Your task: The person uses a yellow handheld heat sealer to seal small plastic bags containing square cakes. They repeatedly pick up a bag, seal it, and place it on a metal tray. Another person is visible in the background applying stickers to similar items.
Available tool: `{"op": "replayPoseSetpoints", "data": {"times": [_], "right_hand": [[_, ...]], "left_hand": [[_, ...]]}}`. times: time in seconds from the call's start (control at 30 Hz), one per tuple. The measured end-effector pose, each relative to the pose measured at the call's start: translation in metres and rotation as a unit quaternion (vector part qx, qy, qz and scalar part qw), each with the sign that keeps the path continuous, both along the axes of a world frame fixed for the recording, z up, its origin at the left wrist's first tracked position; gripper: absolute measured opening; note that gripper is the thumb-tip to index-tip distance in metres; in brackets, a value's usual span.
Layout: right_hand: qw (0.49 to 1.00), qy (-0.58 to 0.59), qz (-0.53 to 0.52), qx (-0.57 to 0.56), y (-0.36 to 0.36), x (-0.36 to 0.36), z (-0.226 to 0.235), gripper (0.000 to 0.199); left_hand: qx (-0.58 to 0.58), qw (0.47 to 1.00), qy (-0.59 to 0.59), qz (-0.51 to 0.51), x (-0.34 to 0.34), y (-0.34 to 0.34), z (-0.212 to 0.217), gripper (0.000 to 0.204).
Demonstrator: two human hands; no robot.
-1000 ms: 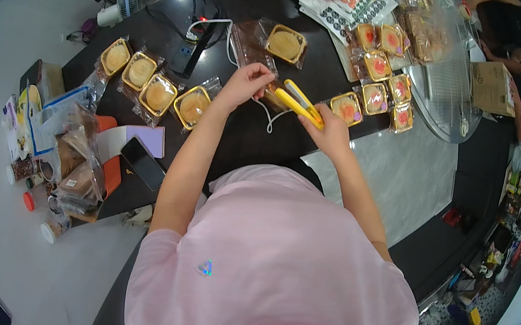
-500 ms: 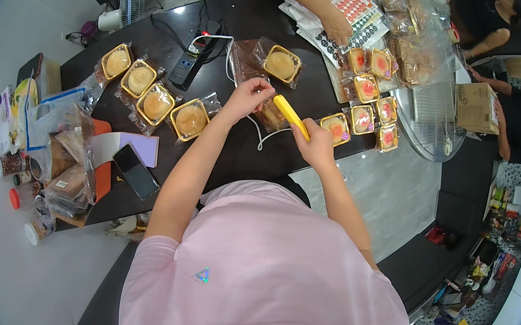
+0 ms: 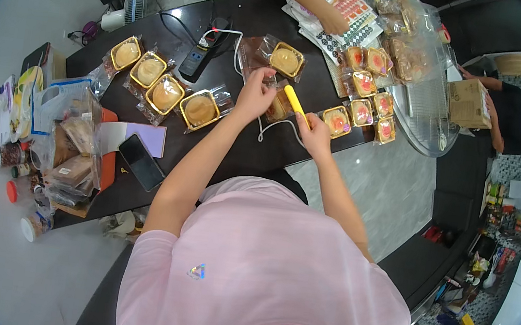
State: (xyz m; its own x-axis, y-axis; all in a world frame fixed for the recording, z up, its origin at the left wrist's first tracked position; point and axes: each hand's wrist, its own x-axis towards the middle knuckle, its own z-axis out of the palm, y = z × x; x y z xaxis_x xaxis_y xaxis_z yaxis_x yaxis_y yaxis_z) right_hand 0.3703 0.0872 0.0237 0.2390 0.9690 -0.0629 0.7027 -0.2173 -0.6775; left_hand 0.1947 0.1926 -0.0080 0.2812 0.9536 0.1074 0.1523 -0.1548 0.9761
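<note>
My right hand (image 3: 316,137) is wrapped round a yellow hand-held bag sealer (image 3: 294,104), a slim bar tilted up and to the left. A white cord (image 3: 272,126) loops beside it. My left hand (image 3: 258,94) is closed, thumb and fingers pinching what looks like the edge of a clear bag. That bag, holding a brownish item (image 3: 279,108), lies between my hands, partly hidden under the sealer. Just beyond is a round pastry in a gold tray and clear bag (image 3: 286,60). Several similar bagged pastries (image 3: 165,94) stand in a row to the left.
At right are bagged pastries with red marks (image 3: 360,112) and a round glass turntable (image 3: 432,129). A power strip (image 3: 197,55), a phone (image 3: 141,162) and bags of packaging (image 3: 72,167) are on the dark table (image 3: 208,159). Across, another person's hand (image 3: 335,22) touches sticker sheets (image 3: 357,27).
My left fingers have shifted slightly up and right along the bag. The sealer has moved a little to the right and stands steeper. The view has shifted slightly.
</note>
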Motion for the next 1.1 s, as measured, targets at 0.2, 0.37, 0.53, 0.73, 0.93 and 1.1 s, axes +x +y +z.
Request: {"op": "replayPoseSetpoints", "data": {"times": [0.2,0.37,0.53,0.73,0.93,1.1], "right_hand": [[0.998,0.047,-0.023,-0.017,-0.008,-0.011,0.003,0.037],[0.998,0.056,0.0,-0.006,-0.011,-0.013,0.011,0.039],[0.952,0.277,-0.061,-0.112,-0.007,0.007,0.003,0.046],[0.975,0.22,-0.032,0.004,0.027,0.007,0.012,0.055],[0.962,0.252,-0.094,0.041,0.039,-0.001,-0.018,0.035],[0.911,0.381,-0.155,0.03,0.033,-0.024,-0.007,0.029]], "left_hand": [[0.136,0.967,0.213,-0.008,0.009,-0.061,0.025,0.101],[0.101,0.977,0.187,0.021,0.017,-0.049,0.029,0.105],[0.082,0.97,0.229,-0.015,0.019,-0.045,0.03,0.101],[0.037,0.958,0.228,-0.17,0.016,-0.04,0.043,0.102],[0.161,0.923,0.323,-0.134,0.019,-0.067,0.063,0.089],[0.143,0.95,0.272,0.059,0.029,-0.089,0.046,0.035]]}}
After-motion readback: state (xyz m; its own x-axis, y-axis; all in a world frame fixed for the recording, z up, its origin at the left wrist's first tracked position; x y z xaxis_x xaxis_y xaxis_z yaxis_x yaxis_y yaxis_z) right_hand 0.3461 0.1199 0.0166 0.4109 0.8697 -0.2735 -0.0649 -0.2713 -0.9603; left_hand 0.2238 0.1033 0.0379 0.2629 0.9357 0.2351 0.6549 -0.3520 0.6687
